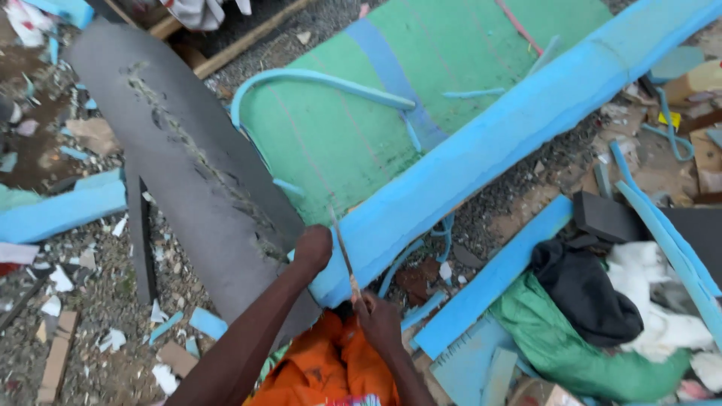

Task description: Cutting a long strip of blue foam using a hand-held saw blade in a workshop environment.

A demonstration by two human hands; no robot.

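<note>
My left hand presses as a closed fist on the near end of a long thick blue foam slab, where it meets a dark grey foam sheet. My right hand grips the handle of a thin knife, whose blade points up into the near end of the blue slab. A green foam sheet with a blue stripe lies under the slab. An orange garment covers my lap below both hands.
Gravel ground is littered with blue foam strips and offcuts. A pile of green, black and white cloth lies at the right, next to a black block. Wooden boards lie at the top left.
</note>
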